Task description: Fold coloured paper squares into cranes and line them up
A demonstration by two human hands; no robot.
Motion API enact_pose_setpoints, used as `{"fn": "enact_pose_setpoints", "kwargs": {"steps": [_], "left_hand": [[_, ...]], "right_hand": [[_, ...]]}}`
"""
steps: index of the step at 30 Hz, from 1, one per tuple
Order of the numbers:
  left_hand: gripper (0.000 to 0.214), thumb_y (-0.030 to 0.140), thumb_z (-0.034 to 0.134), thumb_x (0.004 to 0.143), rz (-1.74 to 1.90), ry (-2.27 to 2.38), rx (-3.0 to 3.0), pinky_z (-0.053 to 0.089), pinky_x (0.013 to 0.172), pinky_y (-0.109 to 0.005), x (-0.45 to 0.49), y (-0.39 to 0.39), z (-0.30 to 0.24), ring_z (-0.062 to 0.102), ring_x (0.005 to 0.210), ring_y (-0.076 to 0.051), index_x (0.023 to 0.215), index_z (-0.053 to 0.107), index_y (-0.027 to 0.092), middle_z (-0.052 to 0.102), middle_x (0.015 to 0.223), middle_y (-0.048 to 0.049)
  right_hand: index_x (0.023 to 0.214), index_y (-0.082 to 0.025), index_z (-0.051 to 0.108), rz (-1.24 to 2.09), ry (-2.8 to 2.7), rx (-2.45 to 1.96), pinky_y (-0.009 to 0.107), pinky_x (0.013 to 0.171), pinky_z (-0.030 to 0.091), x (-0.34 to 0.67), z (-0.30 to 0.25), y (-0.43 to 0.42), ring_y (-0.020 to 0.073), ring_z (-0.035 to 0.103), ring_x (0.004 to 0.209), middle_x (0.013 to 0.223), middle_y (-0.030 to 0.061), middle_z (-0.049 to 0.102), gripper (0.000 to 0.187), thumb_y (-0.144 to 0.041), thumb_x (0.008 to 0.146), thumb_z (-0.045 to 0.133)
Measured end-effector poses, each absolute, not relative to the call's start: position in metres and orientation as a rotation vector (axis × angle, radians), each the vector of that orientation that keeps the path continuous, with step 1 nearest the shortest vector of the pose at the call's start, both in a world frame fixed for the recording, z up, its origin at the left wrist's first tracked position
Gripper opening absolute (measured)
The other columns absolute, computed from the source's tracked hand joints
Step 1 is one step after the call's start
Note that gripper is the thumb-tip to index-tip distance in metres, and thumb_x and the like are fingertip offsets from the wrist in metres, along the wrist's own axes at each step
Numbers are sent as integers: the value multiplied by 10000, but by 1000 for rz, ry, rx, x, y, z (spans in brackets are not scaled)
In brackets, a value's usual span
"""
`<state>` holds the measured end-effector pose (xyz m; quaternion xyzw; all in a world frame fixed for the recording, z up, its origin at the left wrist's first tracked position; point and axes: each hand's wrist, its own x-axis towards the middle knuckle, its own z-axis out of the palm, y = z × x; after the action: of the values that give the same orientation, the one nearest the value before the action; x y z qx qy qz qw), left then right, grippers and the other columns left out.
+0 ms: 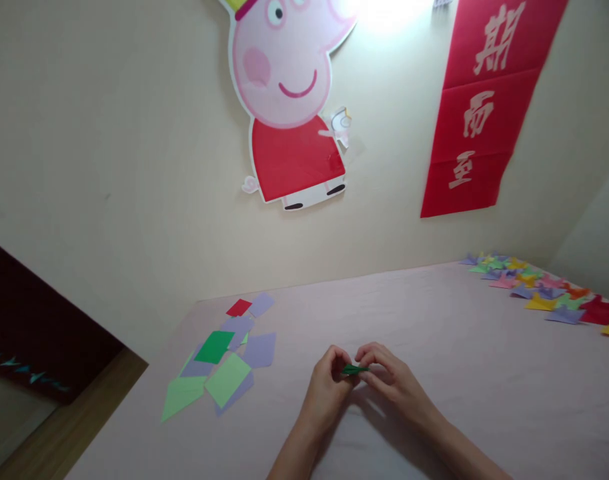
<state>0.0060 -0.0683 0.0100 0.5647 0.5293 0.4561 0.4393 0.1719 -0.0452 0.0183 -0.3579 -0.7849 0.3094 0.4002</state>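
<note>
A small piece of folded green paper is held between my two hands, a little above the pale pink tabletop. My left hand pinches its left end with curled fingers. At the other end, the thumb and forefinger of my right hand close on the paper. The fingers hide part of its shape, so I cannot tell the exact fold. To the left of my hands lie loose paper sheets: a dark green one, a light green one, a red one and several purple ones.
Several colourful folded paper pieces stand in rows at the right back of the table. On the wall behind hang a cartoon pig cutout and a red banner. The table's left edge drops toward a wooden floor.
</note>
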Motion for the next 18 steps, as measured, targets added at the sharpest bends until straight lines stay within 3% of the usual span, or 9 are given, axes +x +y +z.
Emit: {"fn": "enact_pose_setpoints", "kwargs": {"steps": [6, 8, 13, 18], "left_hand": [[510, -18, 460, 771, 1009, 1569, 2016, 453, 996, -382, 1, -90, 10, 526, 1142, -193, 1209, 518, 236, 569, 1235, -64], [495, 23, 477, 826, 874, 1554, 2230, 434, 1034, -421, -2, -101, 11, 523, 1172, -210, 1272, 512, 235, 584, 1278, -70], [462, 117, 538, 884, 609, 1507, 2362, 413, 1060, -446, -9, -112, 15, 475, 1274, -240, 1323, 514, 259, 563, 1384, -51], [444, 99, 543, 866, 475, 1511, 2434, 388, 1070, -478, -9, -109, 17, 387, 1359, -281, 1286, 538, 241, 446, 1495, -64]], "right_hand": [[799, -207, 570, 22, -2340, -933, 327, 696, 434, 172, 10, -46, 210, 552, 747, 789, 39, 635, 216, -10, 808, 484], [835, -206, 594, 51, -2436, -904, 321, 704, 439, 173, 6, -50, 206, 550, 761, 820, 37, 644, 220, 0, 806, 522], [995, -227, 620, 511, -2505, -865, 339, 882, 464, 191, 13, -49, 205, 548, 1012, 1064, 53, 634, 207, -79, 850, 617], [1007, -242, 638, 560, -2527, -833, 349, 858, 481, 207, 12, -39, 197, 557, 996, 1067, 62, 633, 166, -136, 942, 528]]}}
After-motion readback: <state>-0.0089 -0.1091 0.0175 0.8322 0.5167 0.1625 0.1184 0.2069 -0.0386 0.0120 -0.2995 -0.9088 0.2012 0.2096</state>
